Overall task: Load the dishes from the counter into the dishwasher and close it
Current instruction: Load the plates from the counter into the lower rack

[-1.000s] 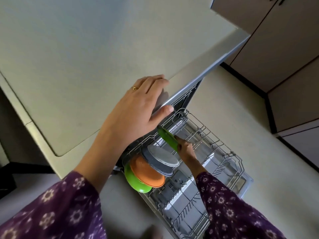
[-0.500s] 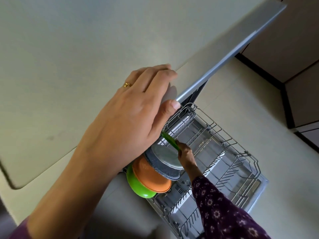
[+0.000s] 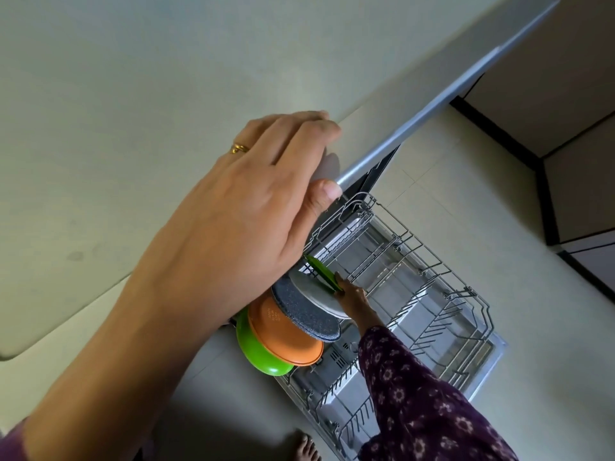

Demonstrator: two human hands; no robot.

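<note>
The right hand, fingers pinching the thin green plate, has it lower now, edge-on in the grey wire dishwasher rack and nearly slotted, while the left hand clamps the pale countertop.

Next to the right hand: green plate, white plate, speckled slate plate, orange plate, lime plate. Its sleeve is purple with pale flowers.
</note>
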